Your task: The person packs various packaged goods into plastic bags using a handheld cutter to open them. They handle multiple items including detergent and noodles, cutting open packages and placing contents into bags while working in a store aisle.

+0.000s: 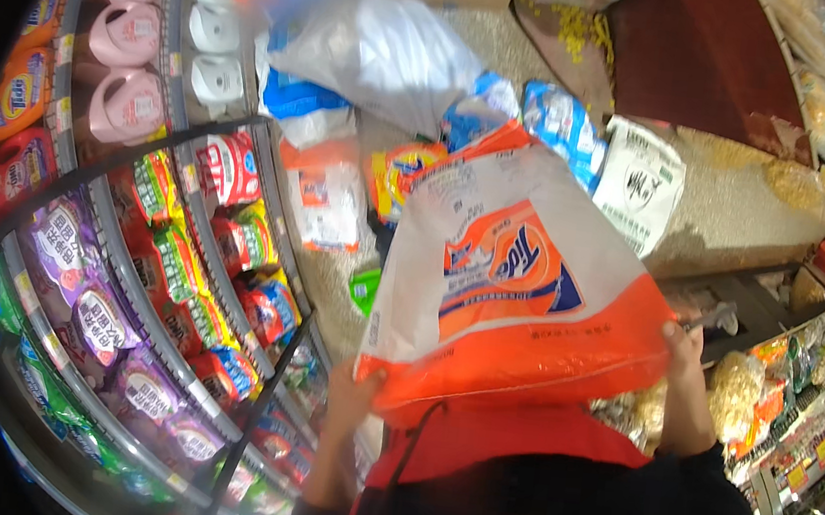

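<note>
A large white and orange plastic sack (407, 307) with a round orange and blue printed emblem is held up in front of my body, its wide orange end toward me. My left hand (353, 404) is closed on its near left corner. At the near right corner, my right hand (685, 362) grips the sack's edge with the thumb on top. A slim greyish object (716, 318) sticks out beside the right thumb; I cannot make out its kind. The sack hides part of the floor and whatever is directly under it.
Shelves at left carry pink jugs (127, 107), white bottles (215, 81) and purple detergent bags (62, 241). Floor packages include a clear plastic bundle (394, 54), blue bags (559, 122) and a white printed sack (641, 186). A dark red board (704, 62) stands behind; packaged goods (780, 392) fill the right.
</note>
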A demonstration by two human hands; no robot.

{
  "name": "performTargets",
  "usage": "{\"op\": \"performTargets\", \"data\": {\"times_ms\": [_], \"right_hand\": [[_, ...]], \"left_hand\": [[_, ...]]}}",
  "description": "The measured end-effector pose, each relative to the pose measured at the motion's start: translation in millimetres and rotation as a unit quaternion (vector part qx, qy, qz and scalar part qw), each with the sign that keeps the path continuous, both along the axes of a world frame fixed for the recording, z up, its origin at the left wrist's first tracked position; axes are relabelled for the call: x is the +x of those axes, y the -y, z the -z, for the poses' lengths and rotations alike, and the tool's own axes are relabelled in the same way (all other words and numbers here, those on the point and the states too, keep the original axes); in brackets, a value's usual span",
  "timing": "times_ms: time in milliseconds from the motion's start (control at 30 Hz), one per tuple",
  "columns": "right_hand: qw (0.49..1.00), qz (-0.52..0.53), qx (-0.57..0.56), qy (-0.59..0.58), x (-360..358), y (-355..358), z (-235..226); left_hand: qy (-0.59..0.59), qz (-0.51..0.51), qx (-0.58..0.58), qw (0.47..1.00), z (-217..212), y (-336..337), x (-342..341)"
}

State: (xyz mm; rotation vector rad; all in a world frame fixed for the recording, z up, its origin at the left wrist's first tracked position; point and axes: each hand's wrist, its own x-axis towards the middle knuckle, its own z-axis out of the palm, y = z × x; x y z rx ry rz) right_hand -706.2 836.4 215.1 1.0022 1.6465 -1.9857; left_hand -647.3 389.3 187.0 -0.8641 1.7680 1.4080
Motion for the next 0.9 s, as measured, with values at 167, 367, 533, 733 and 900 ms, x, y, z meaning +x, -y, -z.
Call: {"op": "performTargets", "data": {"times_ms": [167,367,533,733,900], "right_hand": [[0.893,-0.431,-0.011,0.13,-13.0,143.2,63.9],[0.895,-0.415,-0.082,-0.138,33.7,288.5,147.4],[0.898,-0.415,-0.134,-0.058,61.0,291.0,144.9],[0.983,0.048,0.159,0.073,39.9,198.2,278.0],[0.871,-0.061,0.41,0.263,7.6,74.8,464.8]], "left_hand": [[0.042,0.198,-0.228,0.952,123.9,93.3,14.6],[0.021,0.243,-0.06,0.968,229.6,89.4,-57.2],[0.124,0.639,0.103,0.752,274.9,-32.2,-64.4],[0.092,0.738,0.023,0.668,300.5,22.0,8.6],[0.079,0.588,-0.097,0.799,317.5,48.0,-11.7]]}}
